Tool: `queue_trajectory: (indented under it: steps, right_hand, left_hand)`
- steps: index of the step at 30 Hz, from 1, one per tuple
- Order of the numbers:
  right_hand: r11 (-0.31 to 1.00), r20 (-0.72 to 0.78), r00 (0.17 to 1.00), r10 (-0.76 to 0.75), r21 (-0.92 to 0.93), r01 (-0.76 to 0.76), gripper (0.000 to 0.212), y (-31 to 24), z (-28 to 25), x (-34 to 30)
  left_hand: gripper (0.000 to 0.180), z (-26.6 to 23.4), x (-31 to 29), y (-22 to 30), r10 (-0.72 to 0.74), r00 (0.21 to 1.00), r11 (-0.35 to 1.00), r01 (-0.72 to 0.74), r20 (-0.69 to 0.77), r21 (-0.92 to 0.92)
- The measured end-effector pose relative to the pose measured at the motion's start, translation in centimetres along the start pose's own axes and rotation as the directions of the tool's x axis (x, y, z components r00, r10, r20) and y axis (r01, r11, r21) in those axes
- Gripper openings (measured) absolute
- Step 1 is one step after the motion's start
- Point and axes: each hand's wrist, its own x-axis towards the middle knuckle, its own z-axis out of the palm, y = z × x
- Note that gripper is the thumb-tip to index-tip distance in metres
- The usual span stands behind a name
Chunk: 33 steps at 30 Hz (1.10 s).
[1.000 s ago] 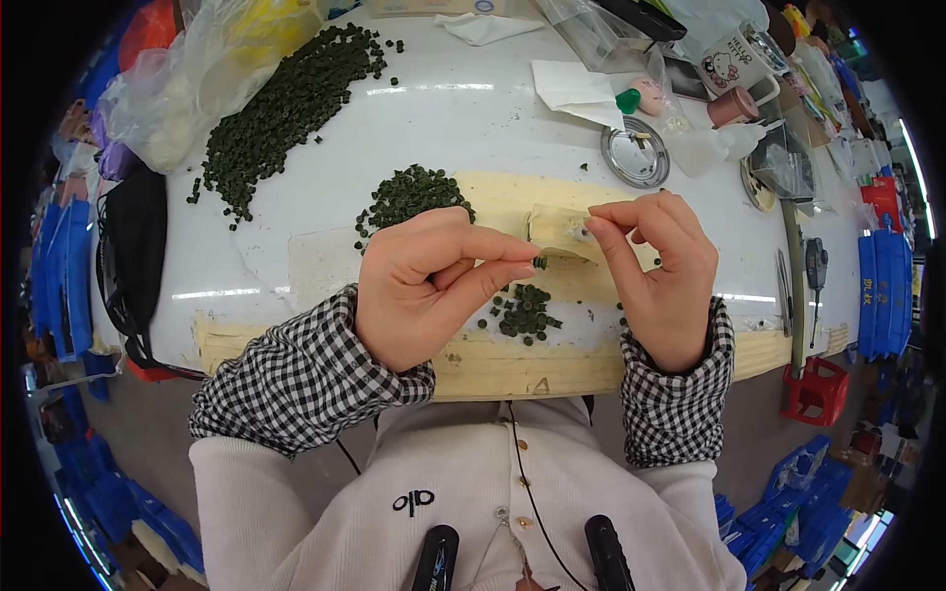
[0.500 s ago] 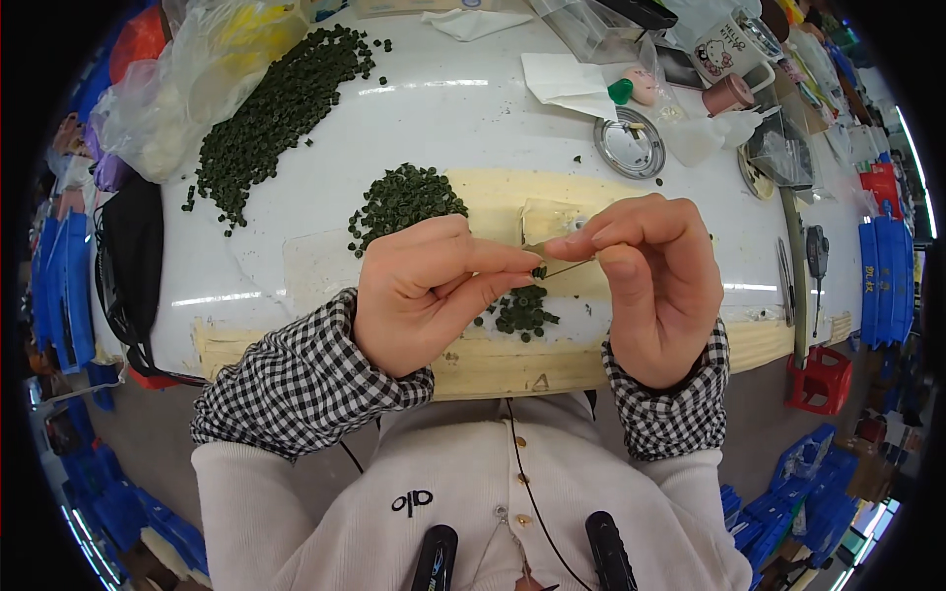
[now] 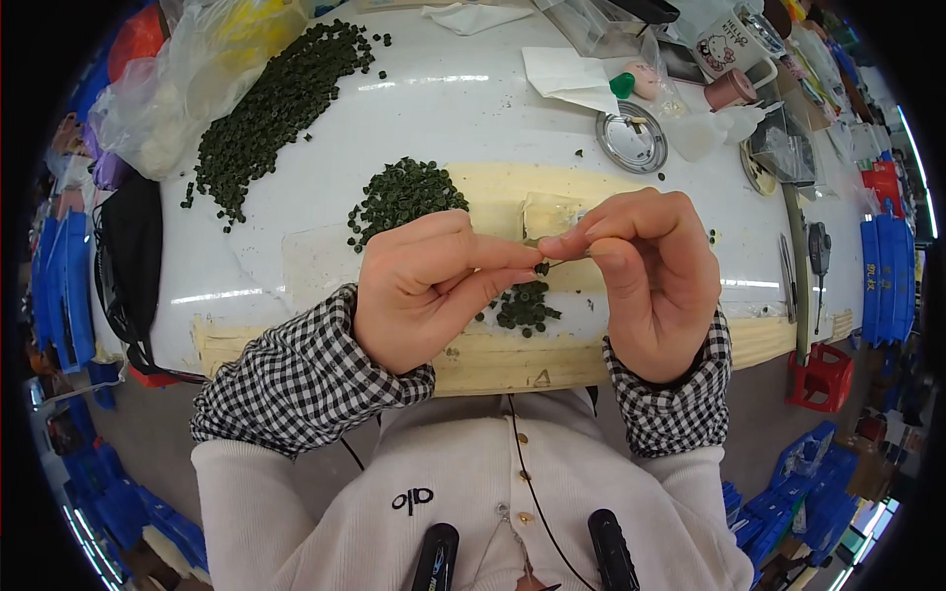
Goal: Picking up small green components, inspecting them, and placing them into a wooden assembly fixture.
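Over the near part of the table my two hands meet. My left hand (image 3: 419, 286) pinches a small dark green part (image 3: 542, 269) between thumb and fingertips. My right hand (image 3: 658, 281) is closed on a thin needle-like tool (image 3: 570, 262), whose tip points at that part; whether it touches cannot be made out. Just below the fingertips lies a small pile of dark green parts (image 3: 524, 311). A bigger pile of the same parts (image 3: 404, 197) sits beyond my left hand. Behind the fingers a cream-coloured block (image 3: 550, 212) rests on yellowish tape.
A large heap of green parts (image 3: 276, 108) spreads at the far left beside plastic bags (image 3: 148, 128). A round metal dish (image 3: 631, 138), a white tissue (image 3: 568, 81) and a mug (image 3: 729, 44) stand far right. Tweezers (image 3: 787, 276) and a screwdriver (image 3: 818, 256) lie at the right.
The fingers of my right hand have shifted slightly left, closer to the left fingertips, and less of the thin tool shows. My left hand stays nearly in place.
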Motion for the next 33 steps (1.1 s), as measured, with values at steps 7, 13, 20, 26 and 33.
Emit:
queue_trajectory:
  steps: [7, 13, 20, 26, 33]
  right_hand:
    - [0.996, -0.214, 0.975, 0.054, 0.086, -0.036, 0.015, -0.2, 0.2, 0.0]
    - [0.88, -0.262, 0.962, -0.074, -0.47, -0.06, 0.01, 1.4, -0.4, 0.6]
    - [0.791, -0.175, 0.981, -0.085, -0.61, -0.041, 0.013, 1.6, -0.4, 0.4]
    - [0.974, -0.071, 0.991, 0.112, -0.19, -0.123, 0.024, -1.2, 0.1, -1.2]
    - [0.971, -0.005, 0.974, 0.228, 0.069, -0.227, 0.028, -0.8, 1.6, -1.7]
  left_hand:
    - [0.019, 0.2, 0.0, 0.0, 0.005, 1.0, 1.0, -0.005, -0.02, -0.01]
    - [0.019, 0.1, 0.0, 0.0, -0.024, 0.998, 1.0, 0.023, -0.05, -0.012]
    - [0.018, 0.0, -0.1, 0.0, -0.034, 0.995, 0.999, 0.033, -0.098, -0.015]
    - [0.017, 0.0, -0.2, -0.1, -0.067, 0.991, 0.997, 0.063, -0.116, -0.034]
    - [0.017, 0.0, -0.2, -0.1, -0.085, 0.989, 0.996, 0.082, -0.117, -0.034]
